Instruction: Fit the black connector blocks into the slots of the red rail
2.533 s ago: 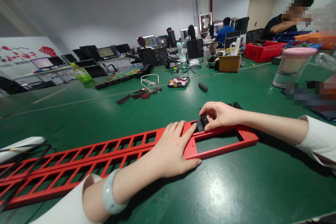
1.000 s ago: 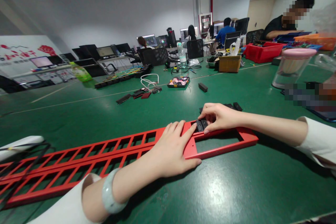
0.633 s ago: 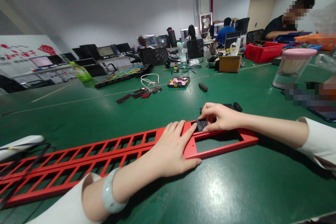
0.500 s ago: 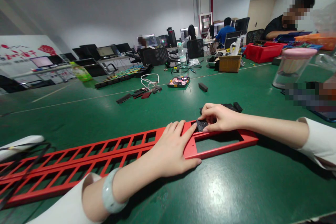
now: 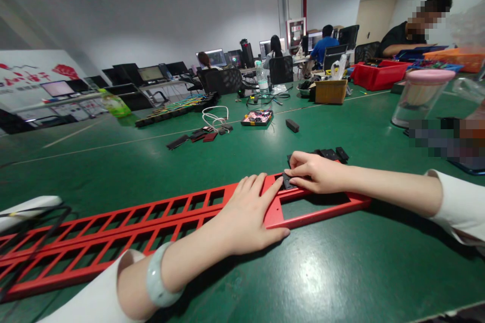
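Observation:
A long red frame [image 5: 273, 219] with two rows of rectangular slots lies slantwise across the green table. My left hand [image 5: 248, 212] rests flat on it, fingers spread, with the index fingertip beside a small black block [image 5: 287, 181] in the upper opening near the right end. At that same opening my right hand [image 5: 316, 172] is bent into a pinch on the black block; its fingers partly hide the block. Just behind the right hand, more black blocks [image 5: 329, 154] lie along the frame's far edge.
Farther back lie a single black block [image 5: 292, 125], a small parts tray [image 5: 257, 118] and dark flat pieces [image 5: 199, 133] near a white cable [image 5: 215, 118]. A pink-lidded jar [image 5: 420, 101] stands at right. Black cords [image 5: 53, 224] cross the frame's left end. A co-worker [image 5: 409, 33] sits at far right.
My right hand's fingers have shifted slightly over the black block and cover more of it. My left hand stays on the red frame.

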The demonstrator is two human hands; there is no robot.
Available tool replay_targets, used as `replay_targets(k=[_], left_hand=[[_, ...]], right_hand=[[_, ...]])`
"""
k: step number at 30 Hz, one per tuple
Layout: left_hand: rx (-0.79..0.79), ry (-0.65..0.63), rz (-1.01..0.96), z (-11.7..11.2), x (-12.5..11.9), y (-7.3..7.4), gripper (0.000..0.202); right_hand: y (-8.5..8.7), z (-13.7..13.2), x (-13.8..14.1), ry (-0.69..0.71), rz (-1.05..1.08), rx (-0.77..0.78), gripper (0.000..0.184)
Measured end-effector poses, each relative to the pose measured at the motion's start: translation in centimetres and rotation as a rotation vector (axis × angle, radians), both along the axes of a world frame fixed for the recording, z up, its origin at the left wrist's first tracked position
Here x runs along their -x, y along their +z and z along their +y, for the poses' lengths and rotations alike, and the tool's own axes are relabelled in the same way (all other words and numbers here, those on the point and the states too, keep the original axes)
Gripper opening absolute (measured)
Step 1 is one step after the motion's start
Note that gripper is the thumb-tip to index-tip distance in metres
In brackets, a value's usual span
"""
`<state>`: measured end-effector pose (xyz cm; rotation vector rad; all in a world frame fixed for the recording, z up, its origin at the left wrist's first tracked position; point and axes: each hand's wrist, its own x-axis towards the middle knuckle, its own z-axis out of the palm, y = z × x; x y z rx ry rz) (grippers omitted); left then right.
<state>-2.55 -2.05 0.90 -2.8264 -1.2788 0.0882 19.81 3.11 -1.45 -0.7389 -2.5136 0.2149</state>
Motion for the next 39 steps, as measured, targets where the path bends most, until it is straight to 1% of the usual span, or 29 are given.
replay_targets(k=[9,12,14,18,20,22,27,33,39], left_hand=[[0.022,0.010,-0.029,0.1,-0.1,0.2,0.088],[0.022,0.005,-0.043,0.2,-0.1,0.2,0.086],[0.021,0.007,-0.038,0.2,-0.1,0.2,0.085],[0.009,0.005,-0.016,0.2,-0.3,0.4,0.086],[0.006,0.002,-0.021,0.2,-0.4,0.5,0.086],[0.005,0.000,-0.026,0.2,-0.4,0.5,0.086],[-0.002,-0.001,-0.029,0.3,-0.4,0.5,0.085],[0.014,0.011,-0.033,0.3,-0.4,0.6,0.085],[0.013,0.005,-0.050,0.3,-0.4,0.5,0.084]], right_hand=[[0.5,0.3,-0.1,0.013,-0.076,-0.094,0.029],[0.5,0.6,-0.2,0.011,-0.067,-0.092,0.027],[0.5,0.8,-0.3,-0.054,-0.043,-0.087,0.030],[0.4,1.2,-0.4,-0.265,-0.063,-0.083,0.032],[0.4,1.2,-0.3,-0.322,-0.104,-0.064,0.032],[0.4,1.2,-0.3,-0.344,-0.135,-0.044,0.035],[0.6,1.1,-0.2,-0.348,-0.147,-0.021,0.036],[0.6,1.1,-0.2,-0.284,-0.161,-0.003,0.036],[0.5,1.2,-0.2,-0.271,-0.194,0.012,0.039]])
